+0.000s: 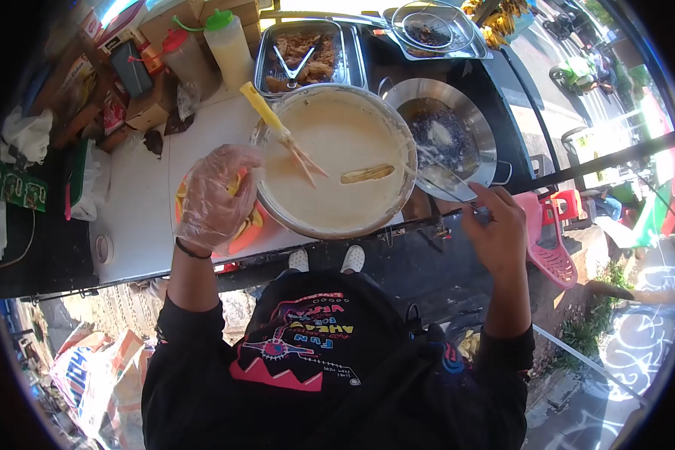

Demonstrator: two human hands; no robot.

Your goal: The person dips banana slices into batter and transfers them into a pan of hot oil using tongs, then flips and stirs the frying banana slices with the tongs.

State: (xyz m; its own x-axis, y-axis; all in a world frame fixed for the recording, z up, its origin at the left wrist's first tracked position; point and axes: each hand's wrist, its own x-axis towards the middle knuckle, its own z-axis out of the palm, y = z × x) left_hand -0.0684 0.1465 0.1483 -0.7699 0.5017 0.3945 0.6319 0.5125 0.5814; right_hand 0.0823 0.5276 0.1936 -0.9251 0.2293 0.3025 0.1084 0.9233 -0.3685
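Observation:
My left hand (221,196) wears a clear plastic glove. It hovers beside the batter basin's left rim, over an orange-red bowl (241,241) with yellow pieces in it; its fingers are loosely curled, thumb apart. Wide and metal, the basin (256,142) is full of pale batter. A slice of what looks like banana (367,174) floats there, and a yellow-handled brush (266,109) rests over the rim. On the right, my bare right hand (499,225) pinches a thin metal tool (450,187), pointing between basin and frying pan. Its exact kind is unclear.
A frying pan (465,105) holds dark oil with pale frying pieces. Behind stand a metal tray (347,64) of fried food with tongs, a strainer (469,34), and squeeze bottles (229,49). A pink chair (551,251) stands at right, beside the street.

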